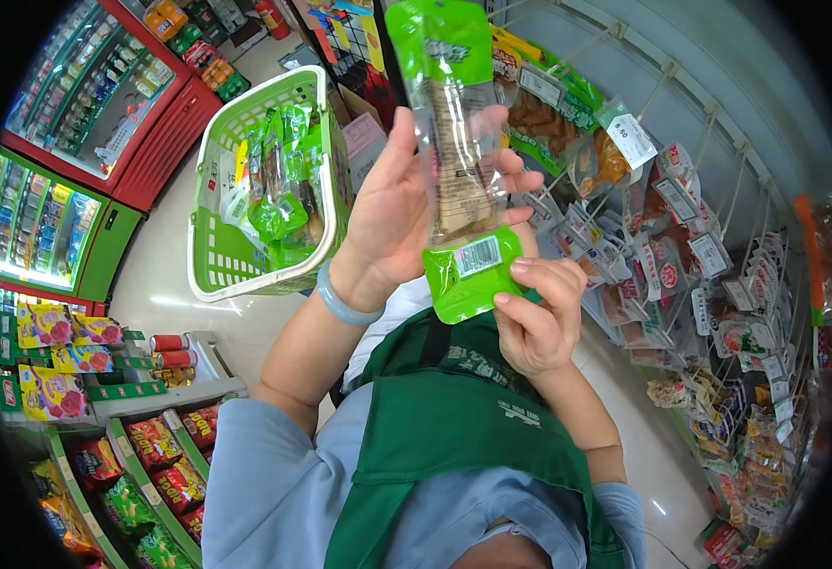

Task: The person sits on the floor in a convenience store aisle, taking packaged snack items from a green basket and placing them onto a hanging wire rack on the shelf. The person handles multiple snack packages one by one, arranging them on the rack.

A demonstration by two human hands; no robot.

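A clear plastic snack packet with green ends (462, 156) lies across my left hand (395, 203), between thumb and fingers. Sliced, pale brown food shows through its clear middle. The thumb and fingertips of my right hand (544, 306) pinch the packet's lower green end, beside a white barcode label (478, 256). A bluish bangle (348, 302) circles my left wrist. Beyond that wrist stands a green shopping basket with a white rim (197, 267). Inside it lie several green snack packets (281, 171); what lies under them is hidden.
To the right, packaged snacks (661, 263) hang from wire display hooks (661, 92) with price tags. Drinks coolers (163, 135) line the far left. Bagged chips (167, 455) fill a shelf at the lower left. Pale floor tiles (167, 235) run between the coolers and basket.
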